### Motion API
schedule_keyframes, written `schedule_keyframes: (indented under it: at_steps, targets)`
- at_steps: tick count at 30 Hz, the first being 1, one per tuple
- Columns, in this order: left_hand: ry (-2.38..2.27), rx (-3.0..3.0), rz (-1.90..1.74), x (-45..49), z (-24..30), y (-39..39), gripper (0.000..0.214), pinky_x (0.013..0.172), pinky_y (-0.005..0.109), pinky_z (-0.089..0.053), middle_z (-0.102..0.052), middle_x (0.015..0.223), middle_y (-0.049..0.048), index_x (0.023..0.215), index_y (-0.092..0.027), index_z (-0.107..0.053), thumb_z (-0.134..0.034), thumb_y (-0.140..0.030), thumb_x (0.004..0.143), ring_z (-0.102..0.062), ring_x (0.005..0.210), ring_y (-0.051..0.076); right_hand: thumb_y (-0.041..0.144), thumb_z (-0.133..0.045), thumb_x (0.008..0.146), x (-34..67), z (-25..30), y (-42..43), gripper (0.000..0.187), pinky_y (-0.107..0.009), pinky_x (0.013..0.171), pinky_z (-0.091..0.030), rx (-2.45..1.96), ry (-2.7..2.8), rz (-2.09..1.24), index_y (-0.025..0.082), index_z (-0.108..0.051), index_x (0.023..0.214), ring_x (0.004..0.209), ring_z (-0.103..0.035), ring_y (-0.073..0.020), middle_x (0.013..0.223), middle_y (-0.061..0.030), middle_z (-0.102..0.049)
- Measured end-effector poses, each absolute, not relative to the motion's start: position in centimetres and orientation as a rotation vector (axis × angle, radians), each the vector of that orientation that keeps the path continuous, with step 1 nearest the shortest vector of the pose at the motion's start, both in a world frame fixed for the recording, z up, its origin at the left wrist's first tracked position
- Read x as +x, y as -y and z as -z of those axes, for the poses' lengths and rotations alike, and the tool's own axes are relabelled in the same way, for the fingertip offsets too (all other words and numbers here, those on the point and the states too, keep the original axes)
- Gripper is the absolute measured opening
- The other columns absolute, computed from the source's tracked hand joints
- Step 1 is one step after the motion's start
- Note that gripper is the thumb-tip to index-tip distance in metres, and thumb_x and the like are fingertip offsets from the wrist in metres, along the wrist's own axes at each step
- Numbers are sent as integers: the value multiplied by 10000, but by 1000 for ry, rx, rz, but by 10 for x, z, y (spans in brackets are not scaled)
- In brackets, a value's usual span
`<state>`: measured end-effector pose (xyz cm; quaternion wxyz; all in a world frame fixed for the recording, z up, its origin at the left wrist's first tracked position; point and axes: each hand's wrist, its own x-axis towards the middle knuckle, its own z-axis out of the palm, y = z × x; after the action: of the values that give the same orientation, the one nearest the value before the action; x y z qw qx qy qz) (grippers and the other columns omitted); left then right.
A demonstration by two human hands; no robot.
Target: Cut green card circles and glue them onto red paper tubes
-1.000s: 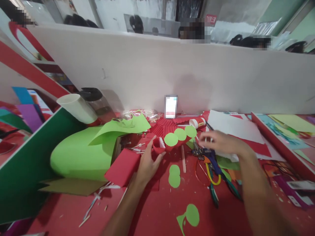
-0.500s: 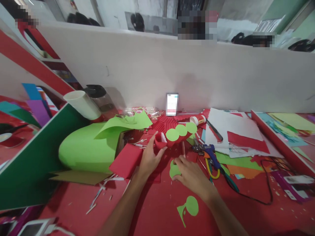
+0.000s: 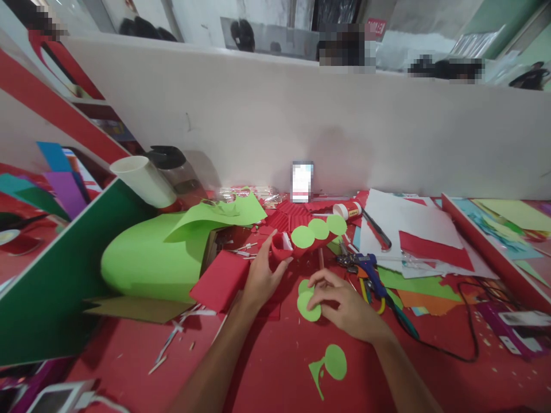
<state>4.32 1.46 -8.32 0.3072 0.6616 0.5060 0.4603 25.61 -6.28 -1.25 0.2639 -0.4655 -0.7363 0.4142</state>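
In the head view my left hand (image 3: pixel 263 276) is closed around a small red paper tube (image 3: pixel 282 244), whose open top shows a white inside. Beside it stands a row of red tubes capped with green discs (image 3: pixel 303 236). My right hand (image 3: pixel 344 304) is over the table to the right, its bent fingers at the edge of a green paper circle (image 3: pixel 309 307). That circle partly overlaps another green circle (image 3: pixel 303 285). Closer to me lie a loose green circle (image 3: pixel 336 362) and a thin green offcut (image 3: pixel 317 378).
Right of my hand lie a blue hot glue gun (image 3: pixel 371 272) with its cable, a black-handled tool (image 3: pixel 377 229) and white sheets (image 3: pixel 396 218). To the left are a folded red piece (image 3: pixel 221 281), a big green paper roll (image 3: pixel 150 258) and a white cup (image 3: pixel 144 182). A phone (image 3: pixel 302 182) leans at the back.
My right hand has shifted slightly right and its fingers have lifted and bent, uncovering more of the lower green circle, which sits a little nearer me. My left hand keeps its hold on the red tube.
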Motion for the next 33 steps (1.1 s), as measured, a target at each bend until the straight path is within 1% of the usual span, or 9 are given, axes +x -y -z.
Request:
schedule_keyframes:
  at_steps: [4,7,13,17,21,23,26,30,33]
  targets:
    - [-1360,1769,-1208,43,83,-14,650,1100,452,-451,-605,1403,140,1468,-220,-436,-678,-417,897,-571,1313,305,12,-555,824,264,24,64,336,-262,810,-490,-1091,1816,-1121,252,-791,827,897,-603,-150,1051,-39,-583]
    - [-1377,1786,-1210,43,83,-15,653,1093,443,-457,-608,1403,137,1469,-224,-437,-684,-412,894,-576,1308,301,65,-582,872,265,31,63,311,-258,772,-492,-1056,1727,-1127,272,-806,932,882,-608,-162,965,-40,-629]
    - [-1370,1828,-1241,44,82,-15,628,1095,435,-455,-604,1411,144,1455,-211,-446,-681,-383,899,-566,1320,296,238,-601,959,261,31,63,259,-233,624,-497,-1037,1496,-1288,288,-770,1149,747,-598,-131,1073,-64,-624]
    - [-1374,1813,-1232,43,82,-15,637,1093,441,-456,-609,1402,143,1458,-213,-443,-687,-387,895,-572,1314,300,301,-673,933,260,29,61,193,-224,595,-501,-1062,1409,-1312,287,-779,1093,661,-579,-98,1039,-42,-629]
    - [-1359,1789,-1221,43,81,-14,639,1082,447,-461,-614,1391,142,1463,-217,-435,-684,-385,898,-580,1301,301,308,-721,902,259,31,60,85,-229,628,-518,-1108,1406,-1272,252,-776,933,708,-610,-122,946,-31,-656]
    - [-1360,1790,-1223,43,81,-14,625,1083,447,-459,-611,1394,141,1455,-216,-442,-681,-380,901,-576,1303,299,311,-734,892,257,28,60,103,-247,671,-536,-1134,1428,-1282,258,-756,978,777,-646,-153,927,-31,-677]
    - [-1355,1780,-1227,44,80,-13,619,1091,447,-453,-604,1403,139,1452,-214,-444,-681,-371,902,-569,1310,295,324,-757,873,255,12,58,297,-283,726,-556,-1168,1496,-1298,291,-701,1163,848,-683,-188,964,-30,-711]
    - [-1344,1765,-1223,44,79,-12,633,1097,453,-450,-591,1420,138,1467,-222,-434,-680,-371,904,-559,1322,298,342,-730,897,252,-32,44,101,-283,693,-530,-1155,1775,-1131,253,-760,935,744,-667,-169,863,-21,-737]
    - [-1326,1757,-1215,43,80,-12,660,1112,463,-437,-563,1456,143,1496,-228,-409,-671,-377,909,-529,1353,304,358,-704,919,250,-65,26,119,-293,698,-519,-1122,1887,-1033,258,-769,917,768,-667,-174,849,-18,-739]
